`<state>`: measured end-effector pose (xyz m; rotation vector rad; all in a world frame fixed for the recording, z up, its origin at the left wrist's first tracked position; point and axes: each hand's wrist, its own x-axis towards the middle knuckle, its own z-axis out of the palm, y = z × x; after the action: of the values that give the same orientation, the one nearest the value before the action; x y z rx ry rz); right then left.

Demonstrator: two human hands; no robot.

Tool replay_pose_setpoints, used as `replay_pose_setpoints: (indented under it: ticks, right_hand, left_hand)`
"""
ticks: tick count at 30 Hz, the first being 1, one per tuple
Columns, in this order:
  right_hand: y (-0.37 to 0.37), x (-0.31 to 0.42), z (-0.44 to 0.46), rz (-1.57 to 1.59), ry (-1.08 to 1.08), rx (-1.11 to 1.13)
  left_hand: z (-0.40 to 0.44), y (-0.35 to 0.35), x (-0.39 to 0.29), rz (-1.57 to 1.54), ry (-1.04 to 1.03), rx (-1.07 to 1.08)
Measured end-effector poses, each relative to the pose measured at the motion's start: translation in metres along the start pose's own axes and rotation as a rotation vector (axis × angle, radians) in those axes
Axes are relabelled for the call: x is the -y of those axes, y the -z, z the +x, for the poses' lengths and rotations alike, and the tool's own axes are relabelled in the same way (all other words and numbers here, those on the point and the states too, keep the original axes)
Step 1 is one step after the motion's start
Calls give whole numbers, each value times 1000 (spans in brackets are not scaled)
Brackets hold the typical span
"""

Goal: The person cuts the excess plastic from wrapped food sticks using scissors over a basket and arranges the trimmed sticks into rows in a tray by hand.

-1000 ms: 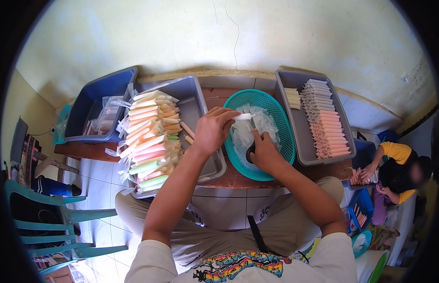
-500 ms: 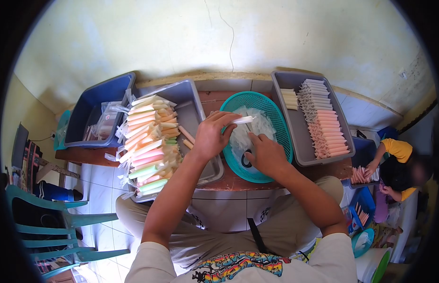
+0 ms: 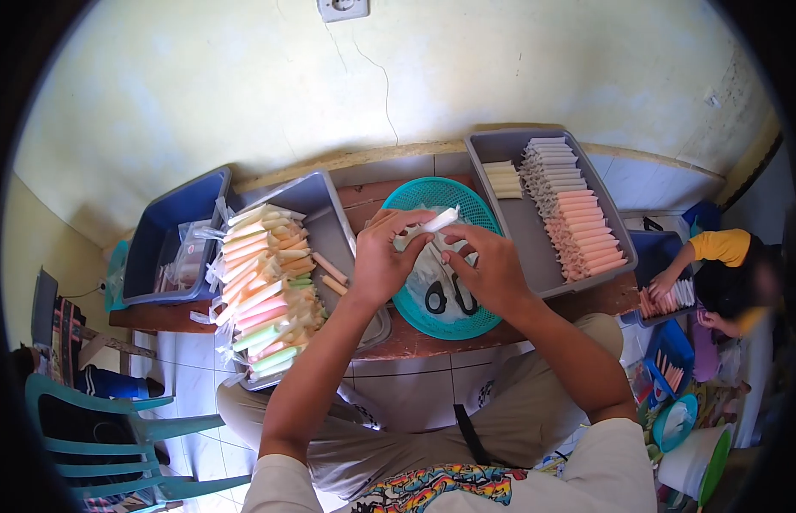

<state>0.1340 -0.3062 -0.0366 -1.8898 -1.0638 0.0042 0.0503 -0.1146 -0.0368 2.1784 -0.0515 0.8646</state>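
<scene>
My left hand [image 3: 383, 258] is closed round a slim white ice pop [image 3: 443, 219] in a plastic sleeve, with its end tilted up over the teal basket [image 3: 417, 321]. The bent fingers of my right hand [image 3: 488, 269] are at the same ice pop, from the right; their exact grip is partly hidden. Below the hands, scissors [image 3: 436, 297] with black handles lie in the basket on crumpled clear plastic scraps [image 3: 412, 285]. To the left, a grey tray [image 3: 325, 203] holds a heap of orange, pink, green and white ice pops [image 3: 265, 282] with loose plastic ends.
On the right stands a grey tray [image 3: 535, 256] with neat rows of pink and white ice pops [image 3: 577, 218]. A blue bin [image 3: 150, 231] holds packets at far left. Another person [image 3: 731, 265] handles pink tubes at right. A green chair [image 3: 116, 436] stands left.
My right hand has risen from over the scissors to the ice pop, uncovering the black handles. My left hand still holds the ice pop, now tilted more upward. The view has shifted slightly.
</scene>
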Motion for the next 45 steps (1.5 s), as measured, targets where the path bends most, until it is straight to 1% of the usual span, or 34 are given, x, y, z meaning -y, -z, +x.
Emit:
replay_pose_setpoints:
  ticks: [1,3,5,9,12,14,16,20,22,23,25,26,28,29,31,32,34,35,37,38,40,41,43,44,45]
  right_hand:
    - [3,-1,0,16,32,-18]
    - [10,-2,2,34,20,-38]
    - [19,-1,4,46,11,-55]
    - [45,-4,10,65,-27,-124]
    - [58,-25,14,62,-59,-192]
    - [69,-37,17,66,-63,-230]
    - [83,-46,19,28,-103,-228]
    - [108,-69,29,-43,-80,-188]
    - [113,-88,36,-148,-20,-205]
    - [114,-99,40,-146,-25,-207]
    - [115,-120,49,-295,-50,-166]
    - [114,-129,53,-296,-56,-166]
    - [110,-142,61,-467,-133,-108]
    - [109,-150,65,-466,-136,-107]
    - [102,-167,73,-595,-144,-67]
    - [99,-175,76,-590,-145,-66]
    - [95,-187,81,-709,-88,2]
    - [93,-194,84,-706,-87,5]
    - [89,-203,86,-772,-108,72]
    - [87,-207,87,-769,-110,77]
    - [83,-217,88,-770,-99,107]
    - [81,-221,88,-768,-104,111]
    - [75,-226,88,-777,-128,151]
    - [73,-227,86,-779,-134,152]
    - [69,-232,84,-766,-128,144]
  left_hand:
    - [3,-3,-2,-26,-8,-4]
    - [8,-10,-7,-52,-22,3]
    - [14,-22,-14,-284,148,21]
    - [34,-51,-21,-391,143,-6]
    - [49,-76,-27,-463,119,16]
    - [59,-92,-34,-448,136,48]
    - [67,-109,-32,-506,222,64]
    - [83,-139,-21,-523,217,54]
    - [90,-149,-13,-413,191,38]
    - [93,-152,-9,-413,192,43]
    - [98,-158,2,-277,199,26]
    - [100,-161,9,-279,202,31]
    - [104,-167,23,-59,107,2]
    - [104,-170,30,-60,109,6]
    - [105,-172,39,231,2,72]
    - [105,-174,43,234,4,74]
    - [105,-178,47,338,-111,135]
    - [106,-179,50,340,-108,137]
    - [113,-179,49,471,-154,357]
    - [116,-181,48,470,-149,360]
    - [124,-183,42,653,-68,611]
    - [128,-183,39,650,-65,617]
    - [134,-187,40,778,-39,767]
    - [136,-190,40,773,-42,771]
    - [139,-192,40,804,-34,823]
